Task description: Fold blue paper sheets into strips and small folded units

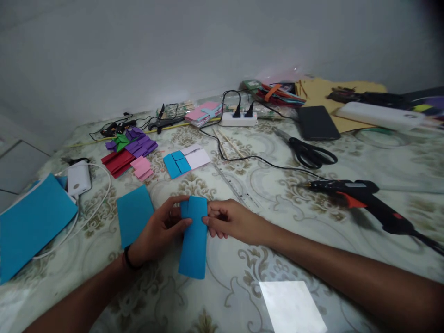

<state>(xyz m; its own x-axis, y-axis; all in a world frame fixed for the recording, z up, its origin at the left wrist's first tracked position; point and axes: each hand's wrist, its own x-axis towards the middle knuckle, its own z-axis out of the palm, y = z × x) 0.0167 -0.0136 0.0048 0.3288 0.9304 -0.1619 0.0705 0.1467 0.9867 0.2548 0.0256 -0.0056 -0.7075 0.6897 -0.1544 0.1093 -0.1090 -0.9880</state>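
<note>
A folded strip of blue paper is held up between both hands, its long side running toward me. My left hand pinches its left edge near the top, thumb in front. On the opposite edge, my right hand grips the strip with thumb and fingers. A small flap or slit shows at the strip's upper left. Beside my left wrist lies a flat blue paper piece. Farther off, a card with blue and white folded pieces rests on the patterned cloth.
Black scissors, a glue gun and a clear ruler lie to the right. Blue sheets and a white power bank are at left. Behind are folded purple papers and a power strip. White paper lies in front.
</note>
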